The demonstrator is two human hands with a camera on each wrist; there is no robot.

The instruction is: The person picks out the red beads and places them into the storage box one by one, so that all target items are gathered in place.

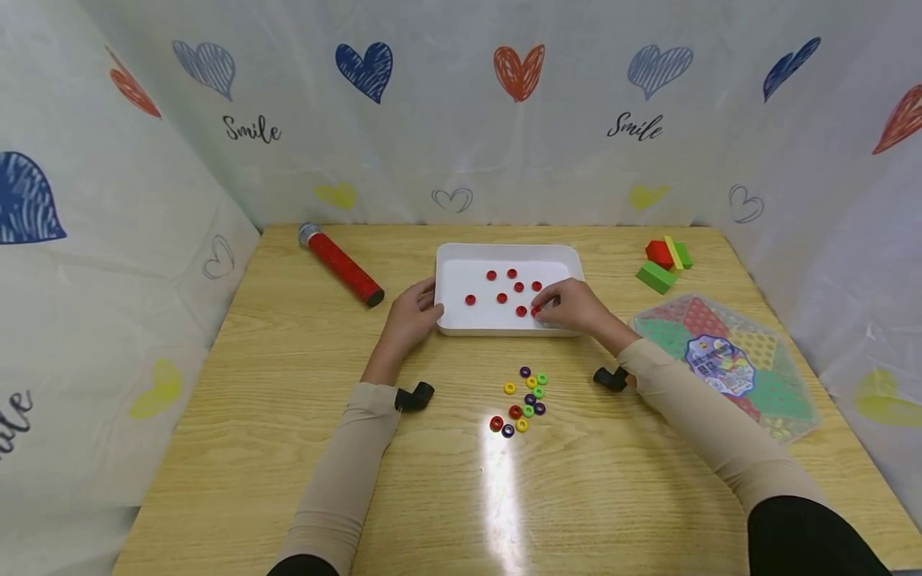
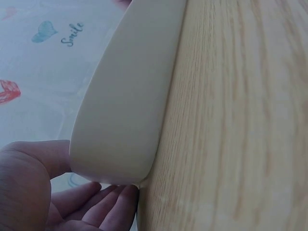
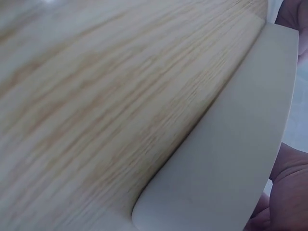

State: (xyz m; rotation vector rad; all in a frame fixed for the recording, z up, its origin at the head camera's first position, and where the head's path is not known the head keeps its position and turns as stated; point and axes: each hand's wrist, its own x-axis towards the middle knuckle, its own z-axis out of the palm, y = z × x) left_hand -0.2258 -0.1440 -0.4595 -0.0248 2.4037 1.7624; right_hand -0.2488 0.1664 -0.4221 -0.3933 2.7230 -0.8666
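"Smile" (image 1: pixel 251 129) in black script on the white curtain, left of centre; again at right (image 1: pixel 635 126); a cut-off fragment at the far left edge. Same word legible in the left wrist view (image 2: pixel 72 33). Printed hearts around it: blue, orange, grey, yellow, outline only. Round label at the centre of the board (image 1: pixel 723 366), print too small to read.

Light wood-grain table (image 1: pixel 288 448), glare streak near the front middle. Curtain closing off back and both sides.

White tray (image 1: pixel 450 260) at table centre, holding seven loose red beads (image 1: pixel 502 298) spread across its floor. Left hand (image 1: pixel 414 314) against the tray's left rim, fingers loosely curled round the edge; in the left wrist view, fingers (image 2: pixel 103 204) lying under the tray corner, thumb up the side. Right hand (image 1: pixel 572 306) over the tray's front right corner, fingertips narrowed, pinching another red bead (image 1: pixel 535 310) just above the tray floor. Right wrist view showing only tray wall (image 3: pixel 231 178), table and a sliver of palm.

Bead pile (image 1: pixel 524 400) on the table in front of the tray, between the forearms: purple, yellow, green, red, touching or nearly so.

Red tube (image 1: pixel 341 264) with silver cap, lying at an angle left of the tray. Blocks (image 1: pixel 664 262), red, yellow, green, at back right. Hexagonal board near the right edge.
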